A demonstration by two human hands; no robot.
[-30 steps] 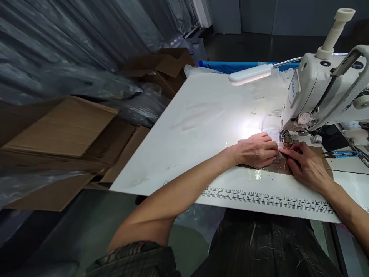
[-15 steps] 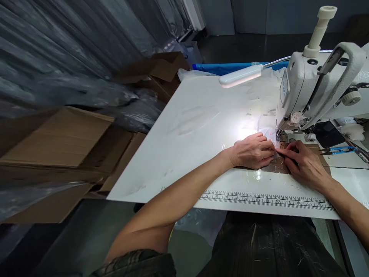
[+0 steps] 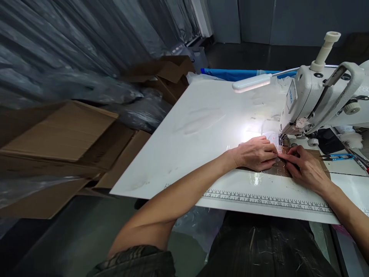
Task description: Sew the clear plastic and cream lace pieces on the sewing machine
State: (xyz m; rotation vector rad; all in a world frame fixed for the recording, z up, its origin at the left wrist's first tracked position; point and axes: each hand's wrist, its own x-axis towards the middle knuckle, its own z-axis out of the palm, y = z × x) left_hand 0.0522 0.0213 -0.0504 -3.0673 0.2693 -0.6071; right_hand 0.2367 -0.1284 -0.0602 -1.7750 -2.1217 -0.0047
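Observation:
My left hand (image 3: 255, 154) and my right hand (image 3: 305, 167) meet fingertip to fingertip just in front of the needle of a white sewing machine (image 3: 314, 100). Between them they pinch and press down a small thin, pale, see-through piece (image 3: 273, 139) that runs under the presser foot. Both hands rest on a brown patch of the white table (image 3: 207, 127). A lamp (image 3: 251, 82) on a flexible neck lights the spot brightly, so the piece's outline is hard to make out.
A printed ruler (image 3: 268, 202) runs along the table's near edge. Blue-handled thread snips (image 3: 338, 157) lie right of the machine. Flattened cardboard boxes (image 3: 63, 134) and plastic sheeting fill the floor to the left; an open carton (image 3: 168, 71) stands beyond.
The hands stay pressed together at the needle, with the fingertips slightly closer to the presser foot. The camera view shifted a little.

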